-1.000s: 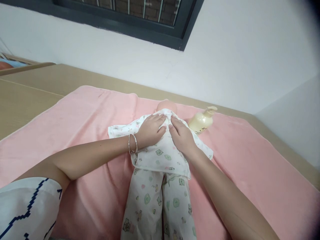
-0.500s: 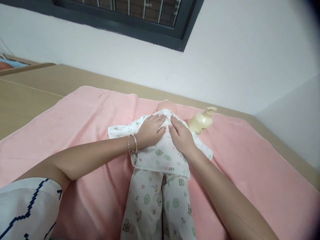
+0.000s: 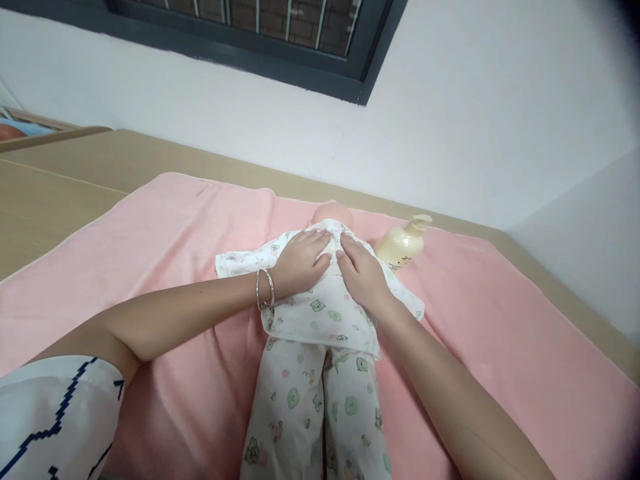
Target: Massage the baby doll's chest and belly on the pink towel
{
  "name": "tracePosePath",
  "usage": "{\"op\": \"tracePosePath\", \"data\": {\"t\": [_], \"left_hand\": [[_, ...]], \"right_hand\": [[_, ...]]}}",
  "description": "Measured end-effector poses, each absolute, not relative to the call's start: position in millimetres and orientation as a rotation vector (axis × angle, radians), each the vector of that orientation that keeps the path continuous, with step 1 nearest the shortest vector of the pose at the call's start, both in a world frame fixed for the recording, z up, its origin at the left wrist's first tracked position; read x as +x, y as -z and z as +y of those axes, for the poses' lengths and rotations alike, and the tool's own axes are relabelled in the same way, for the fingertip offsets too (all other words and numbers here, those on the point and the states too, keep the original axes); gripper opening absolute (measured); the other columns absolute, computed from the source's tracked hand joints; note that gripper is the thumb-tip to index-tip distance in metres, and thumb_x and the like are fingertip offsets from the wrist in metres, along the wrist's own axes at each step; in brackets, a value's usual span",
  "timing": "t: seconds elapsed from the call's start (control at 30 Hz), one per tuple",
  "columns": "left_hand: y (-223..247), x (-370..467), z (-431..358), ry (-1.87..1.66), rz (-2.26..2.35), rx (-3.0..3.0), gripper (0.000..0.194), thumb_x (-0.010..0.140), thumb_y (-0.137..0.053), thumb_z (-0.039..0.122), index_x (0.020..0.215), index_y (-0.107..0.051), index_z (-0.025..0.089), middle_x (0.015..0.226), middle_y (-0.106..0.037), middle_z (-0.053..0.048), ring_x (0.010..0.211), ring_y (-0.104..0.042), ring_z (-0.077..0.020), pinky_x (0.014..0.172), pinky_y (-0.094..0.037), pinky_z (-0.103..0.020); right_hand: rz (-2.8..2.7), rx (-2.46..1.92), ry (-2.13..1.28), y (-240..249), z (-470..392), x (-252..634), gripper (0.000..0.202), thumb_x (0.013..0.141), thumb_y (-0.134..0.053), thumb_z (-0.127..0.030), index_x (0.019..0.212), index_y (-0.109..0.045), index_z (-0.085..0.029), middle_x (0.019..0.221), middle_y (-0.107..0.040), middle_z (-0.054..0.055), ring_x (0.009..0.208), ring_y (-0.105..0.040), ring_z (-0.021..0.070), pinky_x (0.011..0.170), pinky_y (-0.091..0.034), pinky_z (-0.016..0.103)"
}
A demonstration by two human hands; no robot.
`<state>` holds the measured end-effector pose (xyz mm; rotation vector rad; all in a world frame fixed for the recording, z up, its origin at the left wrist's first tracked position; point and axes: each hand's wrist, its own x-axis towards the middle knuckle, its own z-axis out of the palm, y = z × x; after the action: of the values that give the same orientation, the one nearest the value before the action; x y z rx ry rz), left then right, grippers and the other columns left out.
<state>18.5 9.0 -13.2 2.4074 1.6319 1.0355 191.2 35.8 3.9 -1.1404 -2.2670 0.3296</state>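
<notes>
A baby doll lies stretched out on a pink blanket [image 3: 165, 220], its bald head [image 3: 333, 213] pointing away from me. It wears a white printed top [image 3: 325, 313] and matching trousers [image 3: 295, 407]. My left hand [image 3: 303, 261] rests flat on the left side of the doll's upper body, fingers extended. On the right side my right hand [image 3: 363, 270] lies likewise, fingers stretched forward. Both touch the cloth of the top, with a narrow gap between them. Two thin bangles [image 3: 265, 288] circle my left wrist. The doll's face, hands and feet do not show.
A pale yellow pump bottle [image 3: 401, 244] stands on the blanket, right of the doll's head. The blanket covers a wooden surface [image 3: 95, 160] that runs up to a white wall [image 3: 450, 120]. A dark-framed window [image 3: 300, 63] with bars is above.
</notes>
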Motion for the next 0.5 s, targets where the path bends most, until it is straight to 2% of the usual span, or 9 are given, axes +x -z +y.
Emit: {"op": "tracePosePath", "data": {"t": [0.33,0.5], "left_hand": [[12.8,18.3,9.2,-1.031,1.626,2.406,0.052,0.098,-0.036,0.028,0.141,-0.053,0.006,0.148,-0.054,-0.014,0.141,-0.047,-0.0256,0.121,-0.034,-0.044],[12.7,18.3,8.8,-1.040,1.620,2.403,0.051,0.098,-0.036,0.028,0.141,-0.053,0.006,0.148,-0.055,-0.014,0.140,-0.047,-0.0255,0.121,-0.034,-0.044]], "right_hand": [[-2.272,-1.125,-0.317,-4.8,35.6,191.3,0.055,0.099,-0.033,-0.041,0.140,-0.057,-0.012,0.149,-0.051,0.015,0.143,-0.043,0.0300,0.119,-0.034,0.052],[-2.273,-1.121,-0.319,-5.4,35.3,191.2,0.057,0.099,-0.033,-0.042,0.139,-0.057,-0.009,0.148,-0.052,0.017,0.142,-0.043,0.0304,0.120,-0.033,0.050]]}}
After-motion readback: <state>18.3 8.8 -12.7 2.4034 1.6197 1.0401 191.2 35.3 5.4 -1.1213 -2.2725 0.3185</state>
